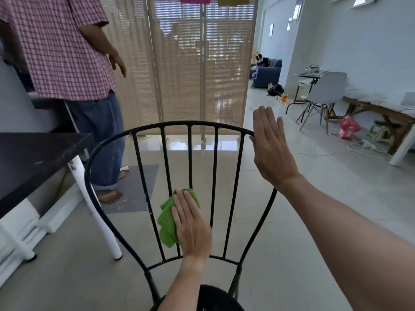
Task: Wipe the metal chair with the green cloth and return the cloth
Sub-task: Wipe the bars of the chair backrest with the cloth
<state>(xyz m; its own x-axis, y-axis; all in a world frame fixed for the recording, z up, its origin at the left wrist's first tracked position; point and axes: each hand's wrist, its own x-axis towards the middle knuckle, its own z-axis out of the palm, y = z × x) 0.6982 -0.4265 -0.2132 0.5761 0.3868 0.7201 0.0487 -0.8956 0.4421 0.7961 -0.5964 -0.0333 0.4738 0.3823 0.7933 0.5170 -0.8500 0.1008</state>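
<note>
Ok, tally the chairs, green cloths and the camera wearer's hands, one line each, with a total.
Chairs: 2, metal chair and grey chair
Green cloths: 1, cloth
Hands: 2, left hand and right hand
Total: 5

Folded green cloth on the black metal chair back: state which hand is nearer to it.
Left. The left hand presses flat on the folded green cloth against the black metal chair back's bars; the right hand rests apart, up on the top rail's right end.
</note>
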